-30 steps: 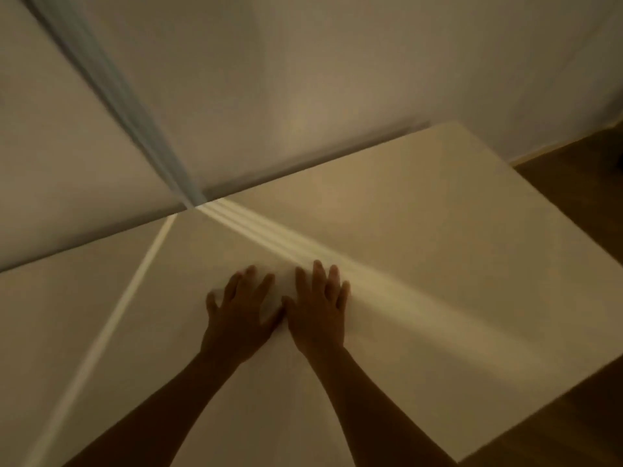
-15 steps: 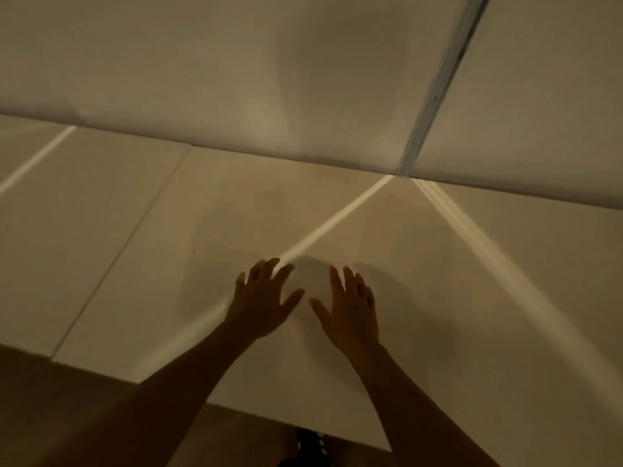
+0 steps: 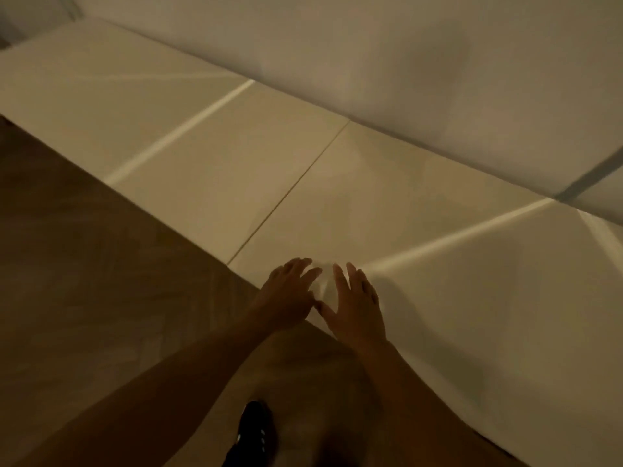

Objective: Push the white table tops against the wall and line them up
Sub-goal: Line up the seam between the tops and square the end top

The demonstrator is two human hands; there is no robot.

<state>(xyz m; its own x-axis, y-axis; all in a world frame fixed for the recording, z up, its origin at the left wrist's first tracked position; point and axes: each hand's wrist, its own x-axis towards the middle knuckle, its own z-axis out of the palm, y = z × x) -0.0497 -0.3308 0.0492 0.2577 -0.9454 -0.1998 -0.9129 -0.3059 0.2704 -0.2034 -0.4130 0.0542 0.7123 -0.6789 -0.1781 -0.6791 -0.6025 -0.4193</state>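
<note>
I note both hands open, flat-fingered, gripping nothing: left hand (image 3: 286, 298), right hand (image 3: 357, 306) at the near table top's (image 3: 421, 230) front edge; wall (image 3: 371, 69) lies directly ahead; left hand nearer the seam (image 3: 290, 193).

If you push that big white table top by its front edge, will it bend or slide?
The white table top looks flat and rigid, so it probably won't bend. It is wide, so it is likely heavy. With both hands, left hand and right hand, close together, it might swivel.

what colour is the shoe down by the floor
Black, with small pale marks; the shoe shows in the head view.
</note>
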